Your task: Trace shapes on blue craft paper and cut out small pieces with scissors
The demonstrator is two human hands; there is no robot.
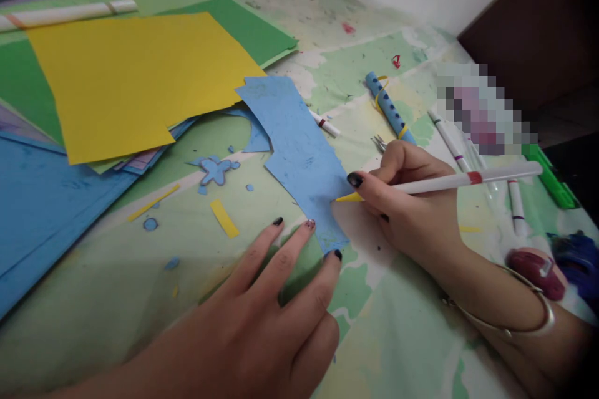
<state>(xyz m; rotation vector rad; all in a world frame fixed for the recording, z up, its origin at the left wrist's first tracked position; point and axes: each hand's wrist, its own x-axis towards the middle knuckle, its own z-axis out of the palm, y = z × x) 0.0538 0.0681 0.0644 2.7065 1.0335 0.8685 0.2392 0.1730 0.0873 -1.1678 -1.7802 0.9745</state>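
Note:
A cut piece of blue paper (302, 143) lies on the patterned tablecloth with its lower end between my hands. My right hand (407, 199) pinches a white marker (505, 173) with a red band and a yellow front end; its tip is at the paper's lower right part. My left hand (281, 305) lies with fingers spread, one fingertip at the paper's bottom edge and another near its left side. To the left are a blue flower-shaped cutout (215, 171) with a dark outline and a small yellow strip (224, 219).
Yellow paper (140, 81) and green paper (238, 31) are stacked at the upper left. A rolled blue tube (388, 106), several markers, a green object (552, 177) and a dark red object (536, 271) lie to the right. Paper scraps dot the tablecloth (187, 336).

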